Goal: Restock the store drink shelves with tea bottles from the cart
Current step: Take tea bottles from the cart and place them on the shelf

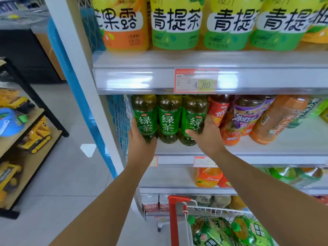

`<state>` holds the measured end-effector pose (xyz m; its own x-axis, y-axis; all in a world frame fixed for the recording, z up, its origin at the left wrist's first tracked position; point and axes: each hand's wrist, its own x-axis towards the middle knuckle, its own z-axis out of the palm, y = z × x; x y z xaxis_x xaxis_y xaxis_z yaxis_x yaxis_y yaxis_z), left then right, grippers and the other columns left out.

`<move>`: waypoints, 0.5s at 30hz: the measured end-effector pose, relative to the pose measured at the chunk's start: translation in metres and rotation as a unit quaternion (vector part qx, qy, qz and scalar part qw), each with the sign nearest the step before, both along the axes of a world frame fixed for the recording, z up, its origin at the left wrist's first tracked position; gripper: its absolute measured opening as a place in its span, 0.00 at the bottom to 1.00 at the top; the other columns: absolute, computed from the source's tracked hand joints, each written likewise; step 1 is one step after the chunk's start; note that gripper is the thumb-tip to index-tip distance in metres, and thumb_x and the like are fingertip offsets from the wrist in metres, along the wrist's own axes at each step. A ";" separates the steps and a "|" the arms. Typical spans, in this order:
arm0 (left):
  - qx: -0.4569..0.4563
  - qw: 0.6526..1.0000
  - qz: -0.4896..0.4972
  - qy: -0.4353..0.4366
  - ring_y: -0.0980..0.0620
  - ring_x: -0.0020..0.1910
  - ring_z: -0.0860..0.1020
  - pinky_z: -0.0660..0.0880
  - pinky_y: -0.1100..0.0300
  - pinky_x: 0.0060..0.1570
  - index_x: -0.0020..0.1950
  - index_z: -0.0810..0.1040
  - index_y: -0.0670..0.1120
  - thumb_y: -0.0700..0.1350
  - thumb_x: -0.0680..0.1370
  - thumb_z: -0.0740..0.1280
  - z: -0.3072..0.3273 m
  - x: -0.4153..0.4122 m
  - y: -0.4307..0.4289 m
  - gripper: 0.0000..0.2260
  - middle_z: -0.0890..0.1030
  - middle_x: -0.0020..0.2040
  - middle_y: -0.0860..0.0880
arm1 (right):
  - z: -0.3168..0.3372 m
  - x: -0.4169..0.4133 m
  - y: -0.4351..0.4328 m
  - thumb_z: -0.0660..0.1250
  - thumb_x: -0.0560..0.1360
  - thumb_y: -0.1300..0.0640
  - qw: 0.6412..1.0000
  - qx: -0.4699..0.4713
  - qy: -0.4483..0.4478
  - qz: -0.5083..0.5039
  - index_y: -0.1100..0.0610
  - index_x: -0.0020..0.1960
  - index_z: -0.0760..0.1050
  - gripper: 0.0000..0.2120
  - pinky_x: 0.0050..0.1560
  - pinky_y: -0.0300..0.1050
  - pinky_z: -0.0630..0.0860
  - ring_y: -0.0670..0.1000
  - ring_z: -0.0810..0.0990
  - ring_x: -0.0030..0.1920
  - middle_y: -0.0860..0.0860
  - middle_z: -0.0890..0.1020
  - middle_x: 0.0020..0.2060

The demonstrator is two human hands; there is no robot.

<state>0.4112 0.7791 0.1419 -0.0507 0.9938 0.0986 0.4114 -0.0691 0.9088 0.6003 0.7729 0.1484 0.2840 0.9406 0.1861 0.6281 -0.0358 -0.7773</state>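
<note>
Three green tea bottles stand upright, side by side, at the left end of the middle shelf (266, 150); caps hidden behind the price rail (142, 80) above; left hand (140, 139) wraps the leftmost bottle (145, 118) low down, fingertips out of sight; right hand (205, 137) grips the rightmost bottle (193, 118), thumb across its label; middle bottle (168, 119) untouched; cart (177, 219) below holds more bottles (213, 231), cut off at the frame edge.

We could not see the caps of the green tea bottles (168, 119), which hid behind the shelf rail (134, 80), while the grape tea bottles (175, 23) above were cut by the top edge, the cart (173, 219) ran off the bottom, and the small print on the price tag (196, 80) was too blurred to read.
</note>
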 end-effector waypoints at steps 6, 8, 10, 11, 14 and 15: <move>0.046 0.998 0.009 0.048 0.54 0.67 0.66 0.61 0.70 0.59 0.75 0.56 0.50 0.38 0.77 0.65 -0.010 0.005 -0.028 0.30 0.63 0.71 0.48 | -0.009 0.004 -0.022 0.72 0.70 0.58 1.000 0.003 0.012 -0.002 0.60 0.70 0.64 0.32 0.64 0.48 0.70 0.54 0.73 0.64 0.55 0.75 0.63; 0.060 0.997 -0.009 0.057 0.55 0.66 0.67 0.63 0.71 0.59 0.74 0.60 0.49 0.38 0.78 0.64 -0.022 0.010 -0.052 0.26 0.65 0.69 0.49 | -0.023 0.006 -0.056 0.70 0.73 0.60 0.999 0.023 0.002 -0.028 0.60 0.71 0.65 0.29 0.66 0.49 0.68 0.53 0.70 0.65 0.56 0.72 0.66; 0.063 0.995 -0.049 0.067 0.56 0.62 0.69 0.66 0.67 0.60 0.71 0.65 0.49 0.37 0.78 0.64 -0.040 0.015 -0.076 0.23 0.67 0.66 0.49 | -0.039 0.011 -0.093 0.68 0.74 0.64 0.998 0.033 -0.011 -0.052 0.61 0.67 0.70 0.22 0.62 0.47 0.71 0.51 0.74 0.60 0.56 0.75 0.61; 0.056 0.993 -0.070 0.076 0.57 0.58 0.70 0.65 0.69 0.58 0.69 0.67 0.48 0.37 0.77 0.64 -0.051 0.017 -0.088 0.21 0.69 0.64 0.49 | -0.048 0.013 -0.113 0.67 0.74 0.64 0.998 0.017 -0.014 -0.061 0.61 0.64 0.72 0.19 0.59 0.46 0.72 0.49 0.75 0.55 0.55 0.78 0.58; 0.017 0.985 -0.133 0.109 0.60 0.48 0.71 0.63 0.74 0.51 0.63 0.74 0.48 0.36 0.77 0.64 -0.090 0.020 -0.123 0.16 0.74 0.61 0.48 | -0.088 0.029 -0.168 0.66 0.75 0.63 0.991 -0.091 -0.036 -0.087 0.59 0.59 0.77 0.12 0.53 0.44 0.74 0.46 0.76 0.49 0.52 0.81 0.51; 0.006 0.981 -0.150 0.123 0.58 0.49 0.73 0.63 0.73 0.51 0.61 0.76 0.47 0.36 0.77 0.64 -0.104 0.019 -0.134 0.15 0.75 0.60 0.48 | -0.103 0.035 -0.185 0.66 0.75 0.62 0.985 -0.133 -0.043 -0.099 0.58 0.58 0.77 0.12 0.52 0.44 0.74 0.47 0.78 0.50 0.52 0.82 0.51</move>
<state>0.4305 0.6456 0.0381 0.2698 0.9594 0.0827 0.5775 -0.2299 0.7834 0.6352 0.5877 0.0454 0.4612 0.8869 -0.0287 0.6517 -0.3605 -0.6673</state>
